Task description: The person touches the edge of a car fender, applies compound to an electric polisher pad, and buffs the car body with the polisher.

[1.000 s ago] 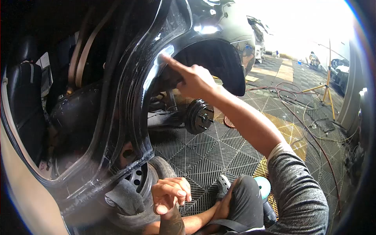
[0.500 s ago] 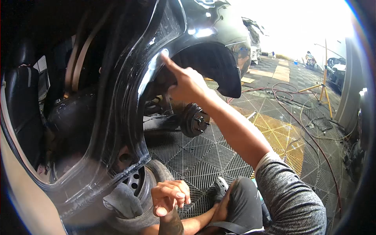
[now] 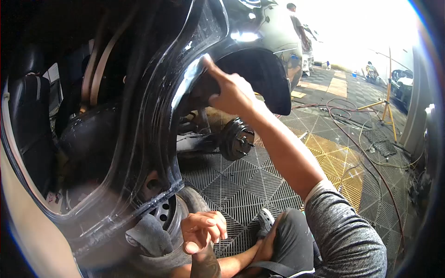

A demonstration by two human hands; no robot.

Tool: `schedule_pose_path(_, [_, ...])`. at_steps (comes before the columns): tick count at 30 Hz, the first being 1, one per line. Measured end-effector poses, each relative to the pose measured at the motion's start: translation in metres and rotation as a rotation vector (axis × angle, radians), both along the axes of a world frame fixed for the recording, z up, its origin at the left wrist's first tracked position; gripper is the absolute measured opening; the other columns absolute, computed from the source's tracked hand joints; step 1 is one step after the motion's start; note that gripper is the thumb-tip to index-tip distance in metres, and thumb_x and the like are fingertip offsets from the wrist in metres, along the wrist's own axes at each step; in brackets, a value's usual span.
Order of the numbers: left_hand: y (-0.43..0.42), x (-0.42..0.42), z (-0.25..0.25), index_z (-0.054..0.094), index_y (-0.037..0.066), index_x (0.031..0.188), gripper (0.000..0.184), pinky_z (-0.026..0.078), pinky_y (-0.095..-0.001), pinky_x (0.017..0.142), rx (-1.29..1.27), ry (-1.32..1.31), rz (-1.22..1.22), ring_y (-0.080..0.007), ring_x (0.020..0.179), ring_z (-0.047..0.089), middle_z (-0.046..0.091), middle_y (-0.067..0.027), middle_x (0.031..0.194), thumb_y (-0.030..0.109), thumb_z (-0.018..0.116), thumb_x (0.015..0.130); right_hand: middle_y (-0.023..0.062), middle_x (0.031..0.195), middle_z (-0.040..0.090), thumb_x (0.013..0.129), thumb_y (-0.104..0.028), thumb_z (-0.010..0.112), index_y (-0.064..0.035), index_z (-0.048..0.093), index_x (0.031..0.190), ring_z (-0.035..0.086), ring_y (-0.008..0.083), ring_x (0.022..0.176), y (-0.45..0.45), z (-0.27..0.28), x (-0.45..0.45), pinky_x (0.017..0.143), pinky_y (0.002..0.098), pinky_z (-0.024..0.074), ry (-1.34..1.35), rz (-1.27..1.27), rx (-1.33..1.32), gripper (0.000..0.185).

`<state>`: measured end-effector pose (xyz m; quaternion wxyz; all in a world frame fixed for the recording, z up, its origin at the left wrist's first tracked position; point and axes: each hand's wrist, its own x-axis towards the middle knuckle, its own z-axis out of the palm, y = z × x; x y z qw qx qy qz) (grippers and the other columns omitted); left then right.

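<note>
My right hand (image 3: 233, 94) reaches up to the dark car's wheel arch (image 3: 189, 78). Its forefinger is stretched out and touches the shiny pale edge of the arch; the other fingers are partly hidden. Lower down, my left hand (image 3: 204, 231) hangs in the air by a wheel lying flat (image 3: 197, 202), fingers loosely bent, thumb apart, nothing visible in it. A grey cloth (image 3: 150, 235) rests on that wheel. Inside the open arch shows a bare wheel hub (image 3: 238, 141) with studs.
The car's open door frame (image 3: 51, 213) and black seat (image 3: 30, 125) are at the left. Grid floor tiles (image 3: 241, 185) lie below. Hoses (image 3: 366, 162) run across the floor to the right, near a yellow stand (image 3: 388, 109). Another person (image 3: 299, 28) stands at the back.
The view has shifted slightly, so the car sits a little further right. My right forefinger still touches the arch edge. A person has come into view at the back. My left hand has barely moved.
</note>
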<state>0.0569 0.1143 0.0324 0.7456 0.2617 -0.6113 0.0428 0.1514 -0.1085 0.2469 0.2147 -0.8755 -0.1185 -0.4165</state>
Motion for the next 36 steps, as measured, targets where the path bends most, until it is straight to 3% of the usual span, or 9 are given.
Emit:
schedule_pose_path(6, [-0.003, -0.004, 0.000, 0.060, -0.008, 0.125, 0.078, 0.047, -0.0349, 0.055, -0.006, 0.040, 0.000, -0.0221, 0.055, 0.062, 0.058, -0.0055, 0.055, 0.063, 0.063, 0.092, 0.0296, 0.078, 0.066, 0.068, -0.015, 0.071, -0.0205, 0.022, 0.162, 0.068, 0.0475, 0.077, 0.005, -0.016, 0.001, 0.076, 0.0518, 0.0536, -0.032, -0.010, -0.122, 0.105])
schedule_pose_path(18, [0.000, -0.013, -0.001, 0.061, -0.007, 0.127, 0.077, 0.048, -0.0349, 0.055, 0.005, 0.046, -0.012, -0.0222, 0.055, 0.062, 0.059, -0.0064, 0.057, 0.060, 0.066, 0.091, 0.0280, 0.076, 0.067, 0.070, -0.012, 0.069, -0.0228, 0.017, 0.162, 0.068, 0.0452, 0.071, 0.010, -0.019, 0.012, 0.070, 0.0498, 0.0546, -0.056, -0.006, 0.015, 0.106])
schedule_pose_path(23, [-0.001, -0.012, -0.001, 0.061, -0.008, 0.126, 0.077, 0.049, -0.0360, 0.057, -0.003, 0.050, -0.012, -0.0222, 0.055, 0.062, 0.059, -0.0070, 0.057, 0.060, 0.066, 0.091, 0.0247, 0.077, 0.069, 0.071, -0.011, 0.068, -0.0263, 0.020, 0.162, 0.068, 0.0430, 0.065, 0.048, -0.049, -0.001, 0.068, 0.0513, 0.0577, 0.089, 0.154, -0.255, 0.103])
schedule_pose_path(25, [0.005, -0.012, -0.001, 0.061, -0.008, 0.126, 0.077, 0.049, -0.0358, 0.057, -0.008, 0.039, -0.013, -0.0221, 0.055, 0.062, 0.059, -0.0070, 0.057, 0.060, 0.066, 0.091, 0.0236, 0.073, 0.068, 0.071, -0.010, 0.067, -0.0265, 0.021, 0.161, 0.068, 0.0416, 0.062, 0.029, -0.042, 0.017, 0.067, 0.0503, 0.0587, -0.193, 0.121, -0.110, 0.103])
schedule_pose_path(26, [0.008, -0.012, -0.001, 0.061, -0.008, 0.126, 0.077, 0.049, -0.0356, 0.057, -0.019, 0.022, -0.016, -0.0221, 0.054, 0.061, 0.060, -0.0071, 0.057, 0.060, 0.066, 0.091, 0.0253, 0.077, 0.069, 0.068, -0.011, 0.072, -0.0300, 0.020, 0.161, 0.070, 0.0453, 0.074, 0.026, -0.026, 0.013, 0.072, 0.0531, 0.0582, -0.044, 0.081, 0.039, 0.108])
schedule_pose_path(31, [0.009, -0.008, 0.002, 0.062, -0.008, 0.124, 0.076, 0.048, -0.0341, 0.055, -0.057, 0.030, -0.001, -0.0211, 0.054, 0.061, 0.059, -0.0065, 0.057, 0.061, 0.066, 0.091, 0.0270, 0.075, 0.068, 0.069, -0.011, 0.070, -0.0311, 0.021, 0.161, 0.069, 0.0464, 0.072, 0.041, -0.051, 0.004, 0.070, 0.0534, 0.0572, 0.026, 0.215, -0.146, 0.106])
schedule_pose_path(33, [0.007, -0.009, -0.002, 0.063, -0.007, 0.123, 0.076, 0.048, -0.0339, 0.055, -0.023, 0.078, 0.002, -0.0204, 0.055, 0.060, 0.058, -0.0057, 0.058, 0.061, 0.066, 0.090, 0.0254, 0.068, 0.065, 0.069, -0.009, 0.069, -0.0265, 0.020, 0.163, 0.066, 0.0406, 0.057, 0.032, -0.047, 0.013, 0.061, 0.0496, 0.0543, -0.076, 0.198, 0.000, 0.107])
schedule_pose_path(35, [0.004, -0.019, 0.000, 0.065, -0.008, 0.119, 0.076, 0.048, -0.0323, 0.055, -0.012, 0.122, 0.012, -0.0189, 0.056, 0.059, 0.057, -0.0045, 0.059, 0.062, 0.066, 0.089, 0.0250, 0.070, 0.065, 0.069, -0.008, 0.069, -0.0274, 0.022, 0.162, 0.065, 0.0428, 0.057, 0.050, -0.055, 0.009, 0.063, 0.0514, 0.0546, 0.005, 0.224, 0.043, 0.106])
schedule_pose_path(36, [0.004, -0.022, 0.003, 0.066, -0.008, 0.119, 0.078, 0.048, -0.0318, 0.055, 0.013, 0.124, 0.014, -0.0182, 0.056, 0.058, 0.056, -0.0042, 0.059, 0.064, 0.066, 0.088, 0.0249, 0.074, 0.067, 0.068, -0.009, 0.069, -0.0322, 0.021, 0.162, 0.067, 0.0421, 0.061, 0.058, -0.067, 0.006, 0.063, 0.0514, 0.0555, 0.023, 0.239, -0.116, 0.108])
